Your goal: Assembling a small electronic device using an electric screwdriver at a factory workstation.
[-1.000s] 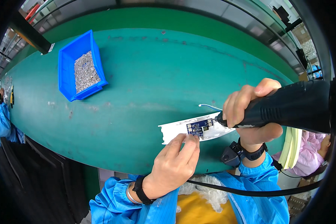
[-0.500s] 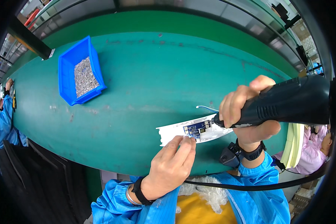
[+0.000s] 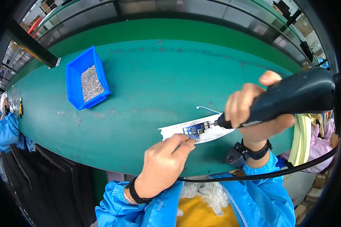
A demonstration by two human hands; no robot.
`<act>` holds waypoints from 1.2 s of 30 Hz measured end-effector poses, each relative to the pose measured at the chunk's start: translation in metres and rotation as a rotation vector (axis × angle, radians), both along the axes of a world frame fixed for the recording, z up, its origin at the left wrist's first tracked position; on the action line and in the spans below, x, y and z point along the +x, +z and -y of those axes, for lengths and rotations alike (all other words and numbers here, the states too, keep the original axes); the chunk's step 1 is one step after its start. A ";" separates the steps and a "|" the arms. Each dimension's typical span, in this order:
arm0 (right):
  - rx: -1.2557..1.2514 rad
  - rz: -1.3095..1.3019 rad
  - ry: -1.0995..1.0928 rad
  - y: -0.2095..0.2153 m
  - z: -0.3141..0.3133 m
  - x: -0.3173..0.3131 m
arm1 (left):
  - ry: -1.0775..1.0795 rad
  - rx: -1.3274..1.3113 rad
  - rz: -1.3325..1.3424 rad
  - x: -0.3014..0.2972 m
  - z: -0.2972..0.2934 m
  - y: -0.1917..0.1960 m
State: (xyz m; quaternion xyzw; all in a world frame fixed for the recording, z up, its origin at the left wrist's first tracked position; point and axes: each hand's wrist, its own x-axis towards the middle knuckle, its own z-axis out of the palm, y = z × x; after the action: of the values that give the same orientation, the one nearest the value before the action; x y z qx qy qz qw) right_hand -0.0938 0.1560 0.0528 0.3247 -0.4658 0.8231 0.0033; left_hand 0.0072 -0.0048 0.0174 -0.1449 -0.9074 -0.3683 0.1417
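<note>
A curved white plastic housing [image 3: 172, 131] lies on the bench in front of me, with a small blue circuit board [image 3: 191, 130] set inside it. At the near edge of the housing, by the board's lower corner, the fingers of my left hand [image 3: 163, 162] are pinched together and steady it. My right hand [image 3: 246, 106] wraps round a black electric screwdriver [image 3: 291, 99], held tilted. Its bit points down at the right end of the board; whether a screw sits under it is too small to tell. Thin blue and white wires [image 3: 208, 109] stick out behind the housing.
A blue bin [image 3: 75, 89] holding many small metal screws [image 3: 91, 85] stands at the left on the green bench [image 3: 147, 83]. A black cable [image 3: 254, 177] crosses before my body. People in blue [image 3: 5, 130] and pink sit far left and right; yellow strips [image 3: 302, 140] hang at the right.
My left hand has shifted slightly left and down along the near edge of the housing. The screwdriver's rear end has risen a little, its tip still by the board. The view has moved slightly.
</note>
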 end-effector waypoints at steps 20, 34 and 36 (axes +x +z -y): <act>0.045 -0.090 0.282 0.021 0.018 0.025 | 0.013 -0.047 -0.036 -0.005 0.000 0.009; -0.012 -0.057 0.221 0.002 0.033 0.020 | 0.026 0.015 0.183 -0.010 0.028 -0.008; 0.009 -0.030 0.212 0.000 0.035 0.019 | 0.003 0.008 0.203 -0.011 0.031 -0.009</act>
State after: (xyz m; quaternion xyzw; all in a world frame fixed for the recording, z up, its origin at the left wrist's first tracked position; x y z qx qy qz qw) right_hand -0.0751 0.1206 0.0525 0.3846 -0.4323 0.8119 -0.0779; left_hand -0.0035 -0.0353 0.0088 -0.1049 -0.9158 -0.3844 0.0500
